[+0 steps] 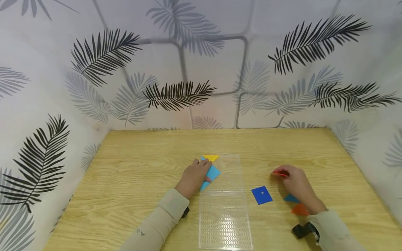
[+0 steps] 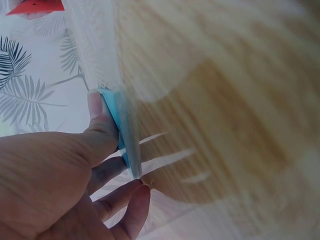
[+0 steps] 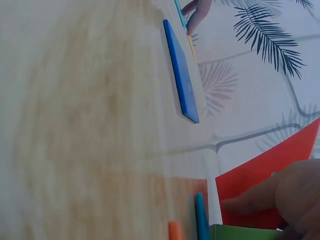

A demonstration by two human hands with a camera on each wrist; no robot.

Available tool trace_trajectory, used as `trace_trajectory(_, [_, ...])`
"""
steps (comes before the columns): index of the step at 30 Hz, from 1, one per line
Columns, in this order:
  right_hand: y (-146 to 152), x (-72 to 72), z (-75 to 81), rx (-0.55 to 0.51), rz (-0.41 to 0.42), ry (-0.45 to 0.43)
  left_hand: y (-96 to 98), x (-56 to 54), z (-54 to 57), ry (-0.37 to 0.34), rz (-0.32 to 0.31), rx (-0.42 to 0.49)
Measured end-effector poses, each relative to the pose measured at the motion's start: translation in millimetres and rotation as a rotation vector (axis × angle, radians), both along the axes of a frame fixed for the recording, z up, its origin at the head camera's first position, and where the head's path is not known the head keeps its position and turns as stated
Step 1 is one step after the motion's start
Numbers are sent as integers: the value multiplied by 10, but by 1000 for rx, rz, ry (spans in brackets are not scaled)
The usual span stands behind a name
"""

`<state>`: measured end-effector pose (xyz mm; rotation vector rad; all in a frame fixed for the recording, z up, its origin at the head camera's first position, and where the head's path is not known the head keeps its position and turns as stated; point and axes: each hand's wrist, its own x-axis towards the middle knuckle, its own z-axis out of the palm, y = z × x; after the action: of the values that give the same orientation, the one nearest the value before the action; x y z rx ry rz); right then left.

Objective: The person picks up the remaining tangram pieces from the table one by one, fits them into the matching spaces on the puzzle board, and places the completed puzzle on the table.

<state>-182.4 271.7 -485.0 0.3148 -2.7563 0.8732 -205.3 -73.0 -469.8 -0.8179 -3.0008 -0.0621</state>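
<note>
While the left hand lies with its fingers spread, pressing the light blue triangle and hiding much of it, that flat, plain piece rests along the left edge of the clear tray, one corner pointing right. Just beside its far end is the yellow triangle. Right of the tray lies the dark blue square; farther right, the right hand pinches the red piece, smooth, bright and tilted off the wooden table. A green piece shows below it. The right arm partly covers the teal piece and orange piece. Leaf-printed cloth hangs behind.
</note>
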Motion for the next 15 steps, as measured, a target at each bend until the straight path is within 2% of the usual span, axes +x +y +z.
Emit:
trace_trajectory(5, [-29, 2, -9, 60, 27, 151, -4, -6, -21, 12, -10, 17])
trace_trajectory(10, [-122, 7, 59, 132, 168, 287, -15, -1, -24, 39, -18, 30])
trace_trajectory(15, [-256, 43, 75, 131, 290, 435, -14, 5, -14, 44, -25, 32])
